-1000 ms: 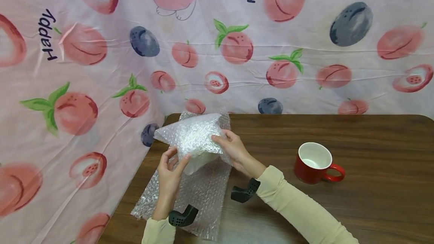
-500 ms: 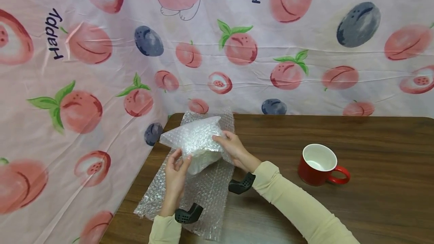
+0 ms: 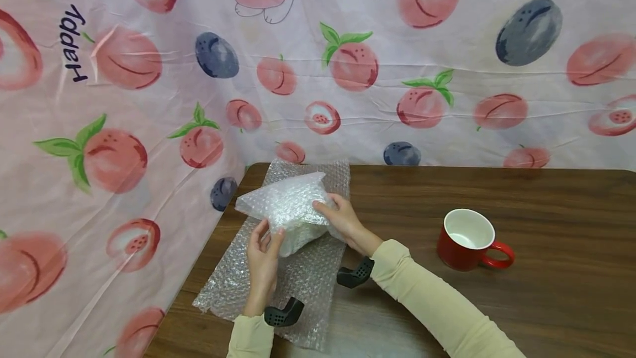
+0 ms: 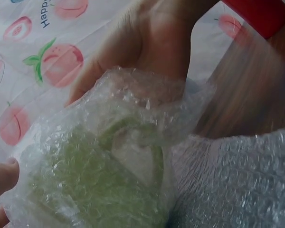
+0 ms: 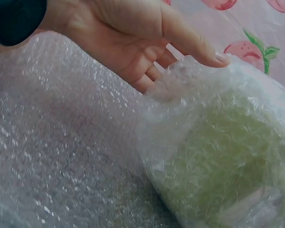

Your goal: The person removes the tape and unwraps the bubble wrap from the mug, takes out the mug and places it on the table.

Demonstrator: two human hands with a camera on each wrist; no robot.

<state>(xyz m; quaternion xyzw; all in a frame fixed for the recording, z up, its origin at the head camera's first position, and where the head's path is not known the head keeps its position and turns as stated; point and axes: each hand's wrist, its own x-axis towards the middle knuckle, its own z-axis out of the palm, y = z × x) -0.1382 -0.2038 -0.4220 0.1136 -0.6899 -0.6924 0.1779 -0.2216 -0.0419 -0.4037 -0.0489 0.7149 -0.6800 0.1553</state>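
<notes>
A green object with a handle-like loop (image 4: 99, 175) shows through layers of bubble wrap, a bundle (image 3: 298, 209) held above the table between both hands. The left hand (image 3: 261, 261) pinches its near left side, thumb toward the front. On the right side, the right hand (image 3: 348, 222) grips the wrap, thumb on top and fingers behind and beneath; in the right wrist view, that hand (image 5: 133, 42) has its fingers partly behind the film. A pointed flap of wrap sticks out at the bundle's left. Beneath lies a flat bubble wrap sheet (image 3: 308, 297).
A red mug (image 3: 456, 250) with a white inside stands upright on the brown wooden table (image 3: 561, 236), right of the hands, its handle to the right. Behind and to the left hangs a fruit-print cloth (image 3: 298, 26), close to the table's edges.
The left hand has shifted a little to the right along with the bundle's lower left side. The bundle's pointed flap sits slightly lower and further right. The right hand grips as before.
</notes>
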